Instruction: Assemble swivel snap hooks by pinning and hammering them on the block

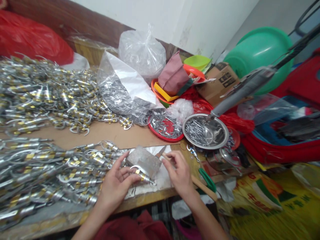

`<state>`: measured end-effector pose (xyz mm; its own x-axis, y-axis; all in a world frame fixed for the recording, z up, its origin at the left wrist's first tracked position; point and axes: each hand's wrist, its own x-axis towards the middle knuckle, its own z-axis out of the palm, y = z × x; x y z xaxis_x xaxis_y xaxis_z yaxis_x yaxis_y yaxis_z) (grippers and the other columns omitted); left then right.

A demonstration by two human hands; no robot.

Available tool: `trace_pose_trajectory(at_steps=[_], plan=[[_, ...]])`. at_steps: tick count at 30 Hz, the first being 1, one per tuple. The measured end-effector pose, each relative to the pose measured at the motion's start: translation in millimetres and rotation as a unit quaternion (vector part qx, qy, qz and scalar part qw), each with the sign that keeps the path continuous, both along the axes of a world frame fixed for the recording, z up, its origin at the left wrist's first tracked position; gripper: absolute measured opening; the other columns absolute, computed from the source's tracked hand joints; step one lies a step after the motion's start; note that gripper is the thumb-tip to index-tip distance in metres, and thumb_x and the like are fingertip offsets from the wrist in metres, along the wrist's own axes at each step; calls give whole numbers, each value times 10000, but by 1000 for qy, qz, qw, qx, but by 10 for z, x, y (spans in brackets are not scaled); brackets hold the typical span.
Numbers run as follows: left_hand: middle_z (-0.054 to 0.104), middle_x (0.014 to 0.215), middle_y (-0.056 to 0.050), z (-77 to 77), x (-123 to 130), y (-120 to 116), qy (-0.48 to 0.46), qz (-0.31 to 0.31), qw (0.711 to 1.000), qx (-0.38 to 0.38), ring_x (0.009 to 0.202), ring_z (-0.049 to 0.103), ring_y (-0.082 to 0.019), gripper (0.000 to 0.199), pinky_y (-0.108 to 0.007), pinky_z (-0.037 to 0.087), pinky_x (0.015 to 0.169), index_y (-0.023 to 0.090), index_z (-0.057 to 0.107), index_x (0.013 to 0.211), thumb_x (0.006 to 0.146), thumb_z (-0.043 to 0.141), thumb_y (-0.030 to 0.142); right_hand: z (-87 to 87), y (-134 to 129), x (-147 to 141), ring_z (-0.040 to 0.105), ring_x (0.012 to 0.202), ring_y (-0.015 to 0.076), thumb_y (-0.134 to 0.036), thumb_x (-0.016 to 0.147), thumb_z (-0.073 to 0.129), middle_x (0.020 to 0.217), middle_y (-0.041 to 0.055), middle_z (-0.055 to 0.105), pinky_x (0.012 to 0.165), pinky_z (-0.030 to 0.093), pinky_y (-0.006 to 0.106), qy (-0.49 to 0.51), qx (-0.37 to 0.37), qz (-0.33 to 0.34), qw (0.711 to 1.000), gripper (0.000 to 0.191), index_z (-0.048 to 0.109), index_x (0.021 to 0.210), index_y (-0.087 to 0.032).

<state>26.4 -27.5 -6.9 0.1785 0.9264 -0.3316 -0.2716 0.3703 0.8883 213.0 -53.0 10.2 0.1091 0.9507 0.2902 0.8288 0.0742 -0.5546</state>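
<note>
My left hand (pixel 120 181) is closed on a small metal hook fitting (pixel 142 175) with a curved silver hook and a brass-coloured nut, held at the near edge of a grey metal block (pixel 143 160). My right hand (pixel 178 171) is wrapped round the wooden handle (pixel 205 188) of a hammer, whose narrow, pointed metal head (pixel 160 152) shows just past the fingers, beside the block's right edge. Under the block lies a white sheet (pixel 163 180). Rows of similar hook fittings (pixel 72 166) lie left of my left hand.
A large heap of fittings (pixel 50 90) covers the back left. Behind the block stand a plastic bag of metal parts (pixel 120 96), a red tray (pixel 172 137) and a steel bowl of pins (pixel 226 136). A grey bar (pixel 245 90) slants above the bowl. Green scissor handles (pixel 207 180) lie at right.
</note>
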Motion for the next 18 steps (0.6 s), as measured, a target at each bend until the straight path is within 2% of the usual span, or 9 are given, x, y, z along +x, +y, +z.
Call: trace_pose_trajectory(at_steps=[1, 3, 6, 8, 10, 13, 15, 16, 18], plan=[[646, 608, 40, -1, 0, 0, 1, 1, 1000, 0, 611, 617, -126, 862, -222, 514, 623, 143, 287, 1283, 539, 723, 166, -47, -19, 141, 517, 857, 197, -291, 802, 509, 909, 70, 558, 740, 398, 298, -40, -7, -25, 999, 207, 515, 967, -165], [650, 604, 38, 0, 0, 0, 3, 3, 1000, 0, 606, 618, -126, 869, -221, 513, 624, 138, 285, 1285, 536, 724, 170, -144, -61, 383, 519, 899, 239, -284, 780, 534, 944, 99, 558, 766, 401, 352, -117, -72, -31, 990, 319, 503, 1068, -149], [649, 598, 43, -1, -2, 1, 2, 5, 1000, 0, 598, 623, -127, 877, -230, 516, 623, 151, 290, 1284, 525, 730, 175, -208, -130, 540, 560, 814, 211, -240, 813, 470, 852, 70, 567, 713, 438, 329, -139, -149, 3, 979, 230, 545, 1012, -156], [649, 595, 44, -5, -5, 0, 4, 7, 1000, 2, 593, 626, -129, 871, -234, 518, 617, 156, 302, 1277, 520, 732, 178, -145, -181, 506, 570, 779, 181, -222, 813, 460, 853, 50, 562, 688, 454, 297, -109, -122, 10, 986, 187, 543, 973, -170], [652, 588, 42, -10, -7, 1, 8, 7, 1000, 2, 586, 627, -130, 869, -232, 517, 609, 155, 308, 1274, 517, 732, 181, -4, -243, 406, 571, 807, 169, -202, 808, 468, 896, 50, 565, 701, 463, 278, -70, -62, 27, 995, 188, 525, 987, -181], [660, 586, 39, -8, -9, 4, 10, 7, 1000, 2, 578, 631, -130, 879, -228, 516, 603, 154, 301, 1279, 514, 734, 181, 238, -341, 231, 560, 915, 160, -131, 823, 452, 997, 64, 578, 776, 455, 253, -30, 26, 99, 994, 319, 479, 1133, -202], [670, 593, 33, 0, -8, 6, 9, 5, 1000, 1, 580, 637, -132, 888, -228, 518, 607, 152, 291, 1283, 515, 735, 175, 339, -387, 137, 555, 947, 150, -65, 821, 428, 1045, 61, 580, 793, 451, 240, -30, 76, 149, 986, 442, 417, 1232, -229], [674, 595, 30, 4, -6, 6, 9, 5, 1000, 1, 579, 638, -132, 892, -228, 519, 608, 149, 286, 1285, 515, 735, 171, 362, -400, 101, 560, 940, 151, -43, 817, 415, 1046, 61, 584, 782, 457, 242, -42, 83, 166, 982, 479, 399, 1255, -236], [673, 584, 31, 12, -3, 7, 8, 3, 1000, 3, 565, 636, -130, 897, -228, 521, 599, 145, 275, 1290, 519, 733, 166, 362, -406, 48, 580, 873, 157, -32, 811, 386, 983, 63, 607, 721, 479, 249, -77, 46, 188, 978, 491, 407, 1260, -229]])
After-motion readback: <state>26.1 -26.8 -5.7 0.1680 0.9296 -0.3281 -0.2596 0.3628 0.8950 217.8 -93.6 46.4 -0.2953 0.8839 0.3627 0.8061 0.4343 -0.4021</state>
